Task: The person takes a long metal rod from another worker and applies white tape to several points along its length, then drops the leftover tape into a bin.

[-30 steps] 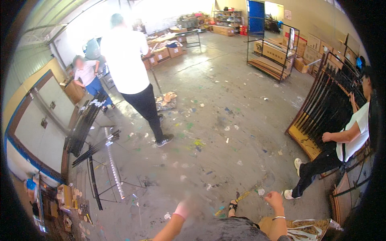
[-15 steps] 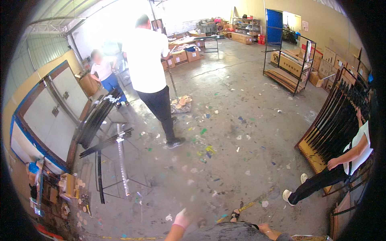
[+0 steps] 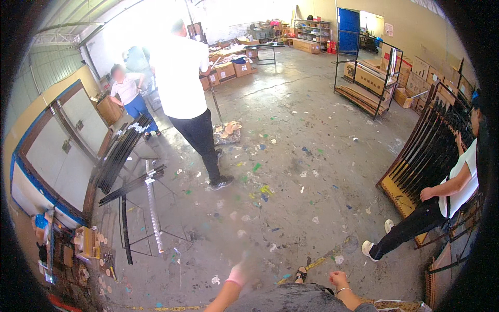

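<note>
Concrete workshop floor [image 3: 312, 156], paint-flecked, lies below; left hand [image 3: 238, 274] is blurred, its grip unreadable, right hand [image 3: 338, 279] loosely curled, empty; a thin yellowish strip [image 3: 317, 261] lies between them, slanting up-right, nearer the right

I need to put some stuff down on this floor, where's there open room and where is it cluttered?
The grey concrete floor is barest in the middle, between the standing person in the white shirt and the seated person by the slanted rack of black rods. It is crowded on the left, around the black rod bundles on the metal stand, and along the far cardboard boxes.
</note>
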`<move>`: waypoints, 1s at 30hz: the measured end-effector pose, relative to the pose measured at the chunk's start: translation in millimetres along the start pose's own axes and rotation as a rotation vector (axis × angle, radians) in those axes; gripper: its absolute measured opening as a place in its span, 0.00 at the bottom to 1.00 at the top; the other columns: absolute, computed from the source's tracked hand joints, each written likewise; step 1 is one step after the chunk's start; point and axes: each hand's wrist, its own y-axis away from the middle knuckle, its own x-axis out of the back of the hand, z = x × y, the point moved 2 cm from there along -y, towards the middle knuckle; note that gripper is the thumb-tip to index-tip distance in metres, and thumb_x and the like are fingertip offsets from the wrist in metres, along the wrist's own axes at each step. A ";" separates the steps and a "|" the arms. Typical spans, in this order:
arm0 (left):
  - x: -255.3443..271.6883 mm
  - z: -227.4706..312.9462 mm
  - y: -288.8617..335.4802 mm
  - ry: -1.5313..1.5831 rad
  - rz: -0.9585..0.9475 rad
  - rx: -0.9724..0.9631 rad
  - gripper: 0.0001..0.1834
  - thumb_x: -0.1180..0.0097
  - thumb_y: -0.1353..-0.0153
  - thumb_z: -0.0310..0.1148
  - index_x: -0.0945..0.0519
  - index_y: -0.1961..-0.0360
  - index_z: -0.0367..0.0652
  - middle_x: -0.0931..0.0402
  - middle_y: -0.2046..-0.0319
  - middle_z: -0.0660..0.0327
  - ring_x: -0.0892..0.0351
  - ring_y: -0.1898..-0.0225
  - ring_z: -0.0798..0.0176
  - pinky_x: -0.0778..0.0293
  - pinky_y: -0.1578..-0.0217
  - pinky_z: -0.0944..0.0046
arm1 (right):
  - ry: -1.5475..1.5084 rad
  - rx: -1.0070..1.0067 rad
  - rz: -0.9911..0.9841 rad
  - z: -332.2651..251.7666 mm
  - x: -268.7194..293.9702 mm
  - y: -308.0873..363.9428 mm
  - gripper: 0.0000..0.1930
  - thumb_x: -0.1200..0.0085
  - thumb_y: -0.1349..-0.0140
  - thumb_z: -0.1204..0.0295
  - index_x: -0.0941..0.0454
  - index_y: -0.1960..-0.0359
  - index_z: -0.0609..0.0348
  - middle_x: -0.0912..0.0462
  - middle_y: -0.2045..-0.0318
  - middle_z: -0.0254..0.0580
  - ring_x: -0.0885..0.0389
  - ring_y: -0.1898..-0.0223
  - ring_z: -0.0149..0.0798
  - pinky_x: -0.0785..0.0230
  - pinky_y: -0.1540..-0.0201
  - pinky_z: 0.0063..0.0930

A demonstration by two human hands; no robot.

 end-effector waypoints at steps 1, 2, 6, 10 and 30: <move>-3.3 0.9 0.6 0.007 -0.005 -0.002 0.22 0.61 0.37 0.42 0.34 0.50 0.35 0.34 0.50 0.51 0.35 0.56 0.55 0.36 0.58 0.60 | -0.009 -0.022 -0.005 14.7 0.9 -3.3 0.07 0.45 0.50 0.72 0.24 0.74 0.64 0.24 0.82 0.41 0.25 0.82 0.33 0.33 0.81 0.25; -8.2 2.7 0.9 0.018 -0.018 -0.003 0.22 0.61 0.37 0.42 0.34 0.50 0.35 0.34 0.51 0.52 0.34 0.57 0.55 0.35 0.59 0.61 | -0.019 -0.044 -0.003 37.3 3.9 -5.7 0.07 0.44 0.50 0.72 0.23 0.74 0.64 0.23 0.82 0.41 0.24 0.81 0.34 0.33 0.80 0.26; -18.3 6.7 4.8 0.082 -0.004 0.000 0.21 0.60 0.37 0.42 0.32 0.52 0.36 0.31 0.55 0.53 0.33 0.60 0.57 0.34 0.62 0.61 | -0.101 -0.165 0.026 65.6 12.2 16.4 0.09 0.43 0.51 0.71 0.20 0.75 0.66 0.22 0.82 0.44 0.23 0.78 0.37 0.32 0.78 0.30; -12.7 -5.6 -2.6 0.198 -0.017 0.015 0.20 0.59 0.38 0.42 0.31 0.54 0.37 0.30 0.57 0.53 0.32 0.59 0.56 0.34 0.62 0.61 | 0.142 -0.095 0.080 14.0 20.1 75.6 0.11 0.42 0.52 0.70 0.21 0.77 0.69 0.22 0.84 0.43 0.23 0.77 0.37 0.32 0.75 0.31; -19.0 -17.3 -13.5 -0.037 -0.068 0.123 0.26 0.58 0.38 0.43 0.37 0.48 0.32 0.37 0.47 0.49 0.36 0.50 0.52 0.36 0.55 0.59 | -0.122 -0.085 -0.031 61.1 15.8 -5.6 0.04 0.46 0.49 0.76 0.25 0.74 0.64 0.25 0.83 0.40 0.27 0.83 0.35 0.35 0.83 0.28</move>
